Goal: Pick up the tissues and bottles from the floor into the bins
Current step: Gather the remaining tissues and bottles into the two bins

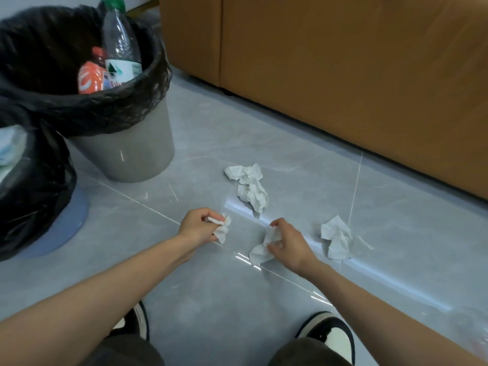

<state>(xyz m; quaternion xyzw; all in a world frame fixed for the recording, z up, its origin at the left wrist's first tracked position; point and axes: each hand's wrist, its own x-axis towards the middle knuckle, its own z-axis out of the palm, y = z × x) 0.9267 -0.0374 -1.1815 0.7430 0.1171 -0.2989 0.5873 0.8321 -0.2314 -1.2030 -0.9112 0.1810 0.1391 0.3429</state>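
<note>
Left hand [198, 226] curls round a crumpled tissue [221, 229]. Right hand [289, 245] pinches a second tissue [261, 250] that touches the floor [211, 286] — both forearms stretch forward, hands apart. A third tissue [249, 186] and a fourth tissue [336, 239] lie loose nearby — bottles [121, 48] stand in the grey bin [126, 154].

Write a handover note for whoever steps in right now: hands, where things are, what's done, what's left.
Hands: left hand grips a tissue; right hand pinches a second tissue low at the floor.
Floor: far tissues ahead of the hands, side tissue out to the right.
Done: clear bottle and orange bottle stand in the grey bin.
Left: bin both held tissues, probably in the near bin, then the floor ones.
</note>
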